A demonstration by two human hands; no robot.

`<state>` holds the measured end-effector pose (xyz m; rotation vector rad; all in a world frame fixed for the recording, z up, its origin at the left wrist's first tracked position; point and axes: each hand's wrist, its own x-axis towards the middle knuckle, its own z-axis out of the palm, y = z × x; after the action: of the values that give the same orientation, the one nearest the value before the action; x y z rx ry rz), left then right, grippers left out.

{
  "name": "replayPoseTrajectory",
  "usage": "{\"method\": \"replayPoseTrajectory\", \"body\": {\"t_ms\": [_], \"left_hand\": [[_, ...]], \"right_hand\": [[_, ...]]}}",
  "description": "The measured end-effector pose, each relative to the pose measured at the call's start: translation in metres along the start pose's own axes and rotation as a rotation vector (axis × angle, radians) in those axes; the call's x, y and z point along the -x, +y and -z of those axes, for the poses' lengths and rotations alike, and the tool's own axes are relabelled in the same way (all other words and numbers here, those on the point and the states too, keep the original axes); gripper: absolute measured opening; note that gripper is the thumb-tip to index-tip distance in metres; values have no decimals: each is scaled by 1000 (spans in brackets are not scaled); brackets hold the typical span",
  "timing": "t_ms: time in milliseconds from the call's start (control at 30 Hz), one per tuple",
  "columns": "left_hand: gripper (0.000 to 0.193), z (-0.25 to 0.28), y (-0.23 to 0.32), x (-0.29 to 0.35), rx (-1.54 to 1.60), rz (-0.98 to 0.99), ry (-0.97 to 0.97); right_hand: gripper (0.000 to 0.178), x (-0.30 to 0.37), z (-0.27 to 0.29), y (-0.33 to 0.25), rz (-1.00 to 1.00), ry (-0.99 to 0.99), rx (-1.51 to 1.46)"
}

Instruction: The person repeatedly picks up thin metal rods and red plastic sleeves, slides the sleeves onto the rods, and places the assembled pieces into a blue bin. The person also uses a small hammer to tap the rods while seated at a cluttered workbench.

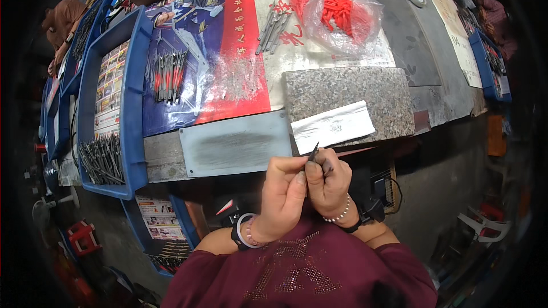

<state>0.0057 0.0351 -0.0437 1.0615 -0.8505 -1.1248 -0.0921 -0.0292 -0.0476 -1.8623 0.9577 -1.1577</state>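
Observation:
Close in front of my chest, my left hand [285, 191] and my right hand [328, 179] are together, thumbs and fingers pinched. Between their fingertips is a slim dark pointed piece [313, 152], its tip upward; its lower part is hidden by the fingers. Dark smudges mark my right fingers. Just beyond the hands lies a folded white cloth or paper [332, 127] with grey smears, on a speckled stone slab [354, 88]. Left of it, a pale grey plate [237, 144] with a dark rubbed patch sits at the bench edge.
A clear plastic bag [365, 20] holds small red pieces. Slender metal tools [274, 31] lie left of it; red-and-dark ones [169, 77] are bundled farther left. A blue tray [132, 97] contains many dark slender pieces [101, 161]. Other people sit at both far sides.

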Motion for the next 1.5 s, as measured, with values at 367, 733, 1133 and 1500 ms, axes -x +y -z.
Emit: {"method": "replayPoseTrajectory", "body": {"t_ms": [367,733,1133,1500], "left_hand": [[18,5,1,4,5,-54,-9],[19,5,-1,3,-159,-117,26],[26,3,-4,5,-6,-60,-40],[29,3,-12,15,191,80,-39]], "right_hand": [[16,13,4,-1,-94,11,-308],[8,16,-11,-4,7,91,19],[23,12,1,7,-9,17,-82],[19,16,10,-14,-636,36,-393]]}}
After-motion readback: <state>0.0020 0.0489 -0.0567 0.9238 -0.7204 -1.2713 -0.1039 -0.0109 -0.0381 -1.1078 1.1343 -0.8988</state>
